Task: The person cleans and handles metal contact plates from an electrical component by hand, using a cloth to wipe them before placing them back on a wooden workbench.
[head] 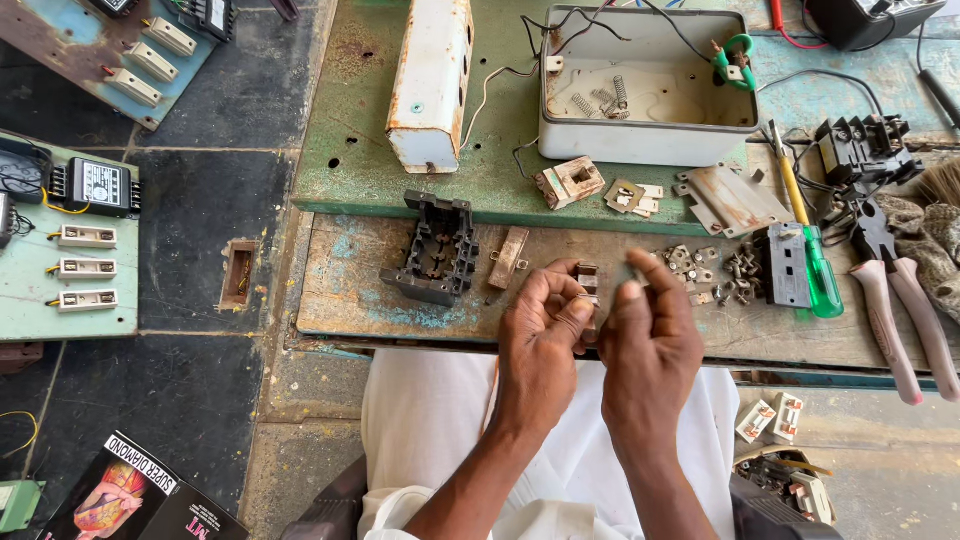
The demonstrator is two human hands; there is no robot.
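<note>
Looking down from the head view, the left hand (540, 325) and the right hand (648, 340) meet above the near edge of the worn wooden workbench (400, 310), over a lap in white cloth. Between them sits a small switch part (588, 282), brownish with pale metal contacts, pinched narrowly by the left fingertips; the right thumb and forefinger close toward it, though whether they actually touch it cannot be told. The part appears light, rigid and somewhat brittle, with small projecting contacts, so it is judged best gripped by its flat side faces rather than by the metal tabs. Toward the left of the bench stands a dark moulded switch housing (435, 250), a brown strip (509, 257) just beside it. Loose metal contacts (705, 270) lie right of the hands, then a green-handled screwdriver (808, 245) and pink-handled pliers (890, 300) near the right edge. A grey metal box (640, 140) rests at the far side.
</note>
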